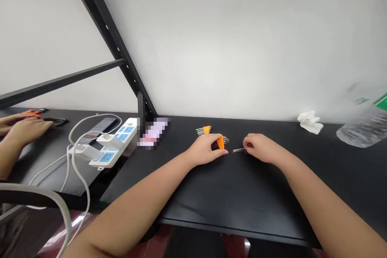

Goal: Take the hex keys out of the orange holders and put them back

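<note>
My left hand (205, 150) is closed around an orange hex key holder (221, 142), thumb and fingers gripping its sides. Bent metal ends of several hex keys stick out of the holder on its right. Just behind that hand lies a second orange holder (207, 130), with a row of metal keys pointing left. My right hand (260, 147) is curled in a pinch at the right end of some thin hex keys (239, 150), which point left, low over the black table (236, 197). Their exact number is hard to make out, and my fingers hide their far ends.
A white power strip (116, 145) with plugs and looping cables stands at the left, near a phone (101, 129). Black metal framing (111, 32) rises there. Crumpled tissue (310, 122) and a clear plastic bottle (363, 129) lie right. Another person's hands (28, 131) work far left.
</note>
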A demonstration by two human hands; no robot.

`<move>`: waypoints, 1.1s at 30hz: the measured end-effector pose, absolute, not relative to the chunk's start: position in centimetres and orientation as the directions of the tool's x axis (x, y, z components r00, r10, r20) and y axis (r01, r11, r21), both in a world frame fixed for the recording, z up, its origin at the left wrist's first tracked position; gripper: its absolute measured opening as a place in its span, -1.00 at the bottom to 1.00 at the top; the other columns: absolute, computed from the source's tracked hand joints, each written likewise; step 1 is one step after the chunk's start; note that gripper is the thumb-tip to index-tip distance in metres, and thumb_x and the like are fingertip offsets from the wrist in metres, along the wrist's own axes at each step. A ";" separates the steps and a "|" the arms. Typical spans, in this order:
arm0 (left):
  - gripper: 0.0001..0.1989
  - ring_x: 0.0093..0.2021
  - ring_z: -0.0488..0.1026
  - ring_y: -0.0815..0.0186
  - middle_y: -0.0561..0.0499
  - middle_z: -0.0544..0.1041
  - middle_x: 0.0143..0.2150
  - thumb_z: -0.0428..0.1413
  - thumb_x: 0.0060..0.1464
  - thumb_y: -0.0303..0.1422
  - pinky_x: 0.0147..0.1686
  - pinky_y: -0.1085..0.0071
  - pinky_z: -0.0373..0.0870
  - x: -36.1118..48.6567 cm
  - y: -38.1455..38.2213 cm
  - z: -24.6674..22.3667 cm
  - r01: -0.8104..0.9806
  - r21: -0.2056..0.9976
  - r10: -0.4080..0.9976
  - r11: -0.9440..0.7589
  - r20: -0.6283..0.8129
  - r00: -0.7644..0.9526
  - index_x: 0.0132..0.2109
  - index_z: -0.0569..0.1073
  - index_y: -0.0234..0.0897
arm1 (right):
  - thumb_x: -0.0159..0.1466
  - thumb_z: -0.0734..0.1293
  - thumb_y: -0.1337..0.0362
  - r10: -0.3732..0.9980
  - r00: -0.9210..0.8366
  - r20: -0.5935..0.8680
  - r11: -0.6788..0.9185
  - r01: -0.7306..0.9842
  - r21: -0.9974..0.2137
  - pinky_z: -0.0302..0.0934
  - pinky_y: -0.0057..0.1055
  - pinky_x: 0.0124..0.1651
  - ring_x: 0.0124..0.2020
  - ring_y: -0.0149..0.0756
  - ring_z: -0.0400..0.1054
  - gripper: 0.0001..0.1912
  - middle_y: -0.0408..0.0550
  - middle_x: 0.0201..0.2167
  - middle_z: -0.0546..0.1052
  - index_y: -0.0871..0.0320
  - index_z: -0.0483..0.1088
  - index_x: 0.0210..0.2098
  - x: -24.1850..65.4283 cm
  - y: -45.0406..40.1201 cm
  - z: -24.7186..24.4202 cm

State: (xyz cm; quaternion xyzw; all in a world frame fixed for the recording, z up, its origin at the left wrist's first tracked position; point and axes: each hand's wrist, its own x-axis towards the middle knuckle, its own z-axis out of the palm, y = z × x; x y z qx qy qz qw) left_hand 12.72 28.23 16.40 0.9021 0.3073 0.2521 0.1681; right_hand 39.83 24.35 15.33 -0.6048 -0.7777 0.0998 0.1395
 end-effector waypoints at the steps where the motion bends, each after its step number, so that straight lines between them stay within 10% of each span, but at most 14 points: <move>1: -0.63 -0.38 0.28 0.36 0.10 0.42 -0.37 0.25 0.16 -0.06 -0.33 0.41 0.19 12.7 28.2 16.4 0.469 0.462 0.641 -0.753 0.350 0.684 -0.30 0.34 -0.24 | 0.23 0.27 0.36 0.977 -0.200 0.073 0.213 0.918 -0.333 0.16 -0.42 -0.30 -0.32 -0.35 0.37 -0.88 -0.07 -0.23 0.52 0.13 0.45 -0.38 39.8 24.4 15.4; 8: -0.63 -0.37 0.31 0.35 0.09 0.43 -0.36 0.25 0.16 -0.06 -0.33 0.40 0.19 12.7 28.2 16.4 0.467 0.463 0.638 -0.753 0.340 0.691 -0.29 0.34 -0.24 | 0.11 0.32 0.34 0.988 -0.128 -0.087 0.080 0.905 -0.419 0.14 -0.42 -0.40 -0.41 -0.35 0.37 -0.92 -0.10 -0.32 0.54 0.13 0.44 -0.37 39.9 24.5 15.5; 33: -0.63 -0.38 0.29 0.36 0.10 0.42 -0.38 0.24 0.16 -0.06 -0.33 0.42 0.19 12.8 28.4 16.3 0.485 0.462 0.657 -0.743 0.364 0.660 -0.29 0.36 -0.25 | 0.37 0.25 0.30 0.800 -0.332 0.500 0.581 0.635 -0.508 0.21 -0.43 -0.28 -0.34 -0.39 0.33 -0.84 -0.08 -0.28 0.51 0.12 0.46 -0.29 37.7 22.0 16.7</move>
